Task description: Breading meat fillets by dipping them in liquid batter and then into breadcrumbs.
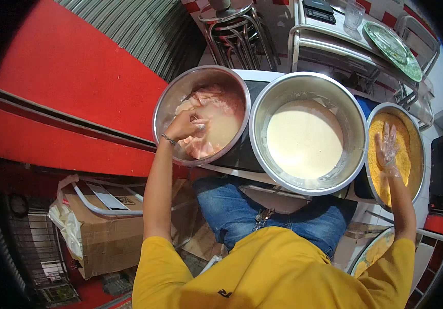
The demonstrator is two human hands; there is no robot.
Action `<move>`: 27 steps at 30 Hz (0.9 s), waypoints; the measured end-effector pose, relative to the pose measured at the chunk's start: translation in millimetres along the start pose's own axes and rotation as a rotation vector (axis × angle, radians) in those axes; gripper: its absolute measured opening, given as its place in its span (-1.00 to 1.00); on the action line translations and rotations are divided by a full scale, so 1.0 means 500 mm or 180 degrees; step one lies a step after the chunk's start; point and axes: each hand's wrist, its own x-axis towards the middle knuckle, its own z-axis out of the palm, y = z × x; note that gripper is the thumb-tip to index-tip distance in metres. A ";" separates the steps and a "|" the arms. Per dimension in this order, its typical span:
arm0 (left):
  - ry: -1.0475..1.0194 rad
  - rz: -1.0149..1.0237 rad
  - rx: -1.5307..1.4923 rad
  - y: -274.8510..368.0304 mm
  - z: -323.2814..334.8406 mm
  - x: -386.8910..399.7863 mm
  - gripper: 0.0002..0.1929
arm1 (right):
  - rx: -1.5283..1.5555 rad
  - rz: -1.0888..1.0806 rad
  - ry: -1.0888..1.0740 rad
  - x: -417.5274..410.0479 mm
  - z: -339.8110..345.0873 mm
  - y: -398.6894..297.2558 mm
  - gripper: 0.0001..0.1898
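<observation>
My left hand (pixel 186 125), with a braided bracelet at its wrist, reaches into a steel bowl (pixel 158 112). Thin slices of pale pink raw meat (pixel 198 147) lie in cloudy liquid there. Its fingers curl down at the meat, and whether they grip a slice is hidden. In the middle stands a deep steel pot (pixel 262 154) of smooth cream-coloured batter (pixel 304 139). On the right, my right hand (pixel 387 150) wears a clear plastic glove. It rests palm down, fingers extended, on yellow-orange crumbs (pixel 401 170) inside another steel bowl (pixel 421 181).
A red panel (pixel 90 77) runs along the left. Behind are stacked metal stools (pixel 240 34) and a side table (pixel 333 38) with a green plate (pixel 393 50), a clear glass (pixel 354 15) and a black scale (pixel 319 11). A cardboard box (pixel 109 235) stands low at left.
</observation>
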 end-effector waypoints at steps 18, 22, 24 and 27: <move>-0.0651 0.0008 -0.0403 0.320 0.107 0.019 -0.70 | -0.0386 0.1041 -0.1247 -0.002 -0.074 -0.100 -0.19; -0.1251 0.0426 -0.0061 0.413 0.218 0.061 -0.68 | -0.0510 0.1043 -0.1394 -0.004 -0.068 -0.098 -0.19; -0.1636 0.0412 -0.0124 0.432 0.277 0.094 -0.67 | -0.0487 0.1070 -0.1376 0.003 -0.070 -0.108 -0.19; -0.2142 0.0589 -0.0144 0.435 0.391 0.143 -0.63 | -0.0516 0.1148 -0.1346 0.000 -0.069 -0.111 -0.17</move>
